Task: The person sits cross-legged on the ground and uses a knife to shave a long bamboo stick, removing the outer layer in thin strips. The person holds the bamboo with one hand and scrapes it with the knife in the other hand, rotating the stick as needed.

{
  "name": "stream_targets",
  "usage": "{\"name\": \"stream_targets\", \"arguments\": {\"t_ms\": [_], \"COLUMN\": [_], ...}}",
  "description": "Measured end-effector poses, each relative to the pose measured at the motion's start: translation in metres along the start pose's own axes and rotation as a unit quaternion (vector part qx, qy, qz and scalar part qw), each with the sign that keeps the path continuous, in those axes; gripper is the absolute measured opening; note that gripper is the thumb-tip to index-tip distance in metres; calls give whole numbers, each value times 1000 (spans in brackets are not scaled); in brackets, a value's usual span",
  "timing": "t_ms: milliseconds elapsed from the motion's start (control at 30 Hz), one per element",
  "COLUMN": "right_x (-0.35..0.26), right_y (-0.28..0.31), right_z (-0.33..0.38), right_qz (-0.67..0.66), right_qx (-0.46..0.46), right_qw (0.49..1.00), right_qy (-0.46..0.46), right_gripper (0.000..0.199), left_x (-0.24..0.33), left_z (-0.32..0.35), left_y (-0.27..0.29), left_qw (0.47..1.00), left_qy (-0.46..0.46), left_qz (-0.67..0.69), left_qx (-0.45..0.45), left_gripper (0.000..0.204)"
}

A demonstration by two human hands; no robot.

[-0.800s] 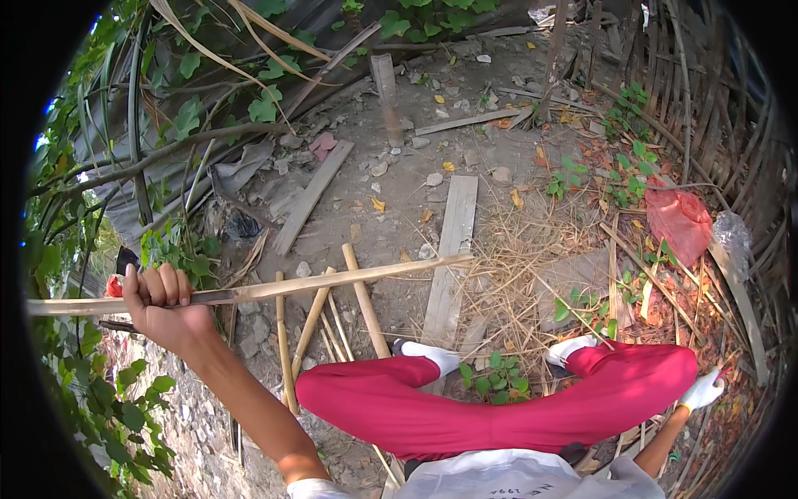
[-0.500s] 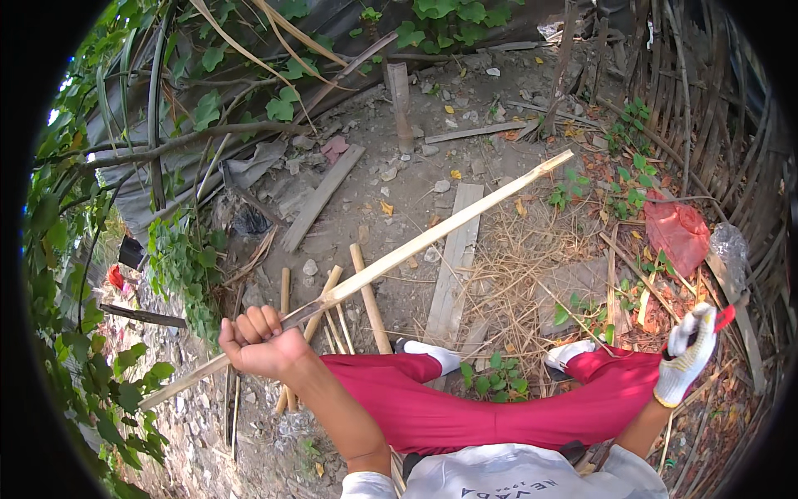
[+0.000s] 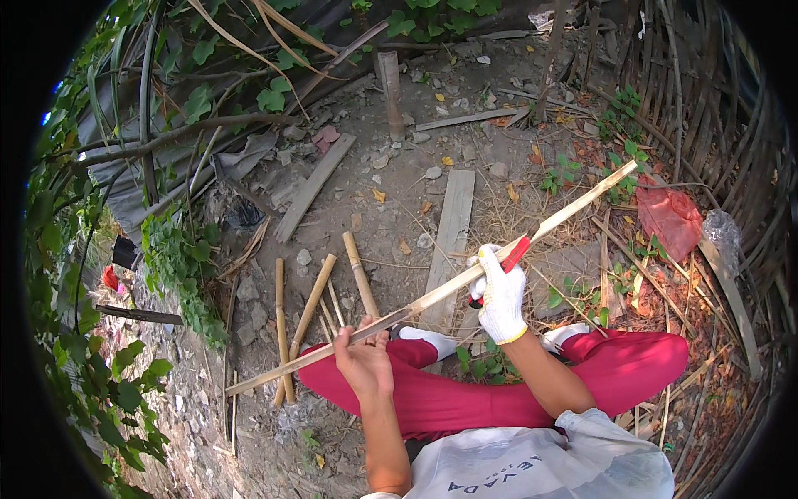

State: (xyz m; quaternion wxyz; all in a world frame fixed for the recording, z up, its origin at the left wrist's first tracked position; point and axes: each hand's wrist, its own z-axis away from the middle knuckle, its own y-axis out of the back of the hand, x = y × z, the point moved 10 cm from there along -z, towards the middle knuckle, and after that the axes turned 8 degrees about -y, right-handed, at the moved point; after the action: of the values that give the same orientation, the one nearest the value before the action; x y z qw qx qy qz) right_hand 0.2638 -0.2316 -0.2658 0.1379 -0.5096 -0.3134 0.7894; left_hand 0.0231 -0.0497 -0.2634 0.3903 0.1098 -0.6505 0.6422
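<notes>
Your gloved right hand has swung in right of the grey board, fingers clamped on a red tool; left of it, your left hand grips the wooden strip slanting over the board. Keep bare fingers clear of the tool.

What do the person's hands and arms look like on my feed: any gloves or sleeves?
The left hand is bare. The right hand wears a white knitted fabric glove with a thin yellowish cuff edge. Both the left forearm and right forearm are uncovered. The right sleeve is short, pale grey-white cloth.
</notes>
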Motion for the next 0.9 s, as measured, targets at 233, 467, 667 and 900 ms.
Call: {"name": "stream_targets", "arguments": {"t_ms": [233, 467, 667, 900], "right_x": [-22, -23, -32, -68], "right_y": [5, -23, -29, -3], "right_z": [-10, 9, 7, -1], "right_qz": [19, 97, 175, 567], "right_qx": [-5, -84, -119, -10], "right_qw": [999, 992, 977, 795], "right_qy": [43, 17, 14, 216], "right_gripper": [19, 17, 23, 43], "left_x": [31, 62, -17, -93], "left_z": [109, 77, 23, 23], "left_y": [-48, -124, -67, 3], "left_qw": [772, 504, 560, 796], "left_qy": [-18, -352, -75, 180], "left_qz": [-492, -668, -689, -471], "left_qx": [-401, -419, -455, -336], "left_gripper": [37, 33, 35, 39]}}
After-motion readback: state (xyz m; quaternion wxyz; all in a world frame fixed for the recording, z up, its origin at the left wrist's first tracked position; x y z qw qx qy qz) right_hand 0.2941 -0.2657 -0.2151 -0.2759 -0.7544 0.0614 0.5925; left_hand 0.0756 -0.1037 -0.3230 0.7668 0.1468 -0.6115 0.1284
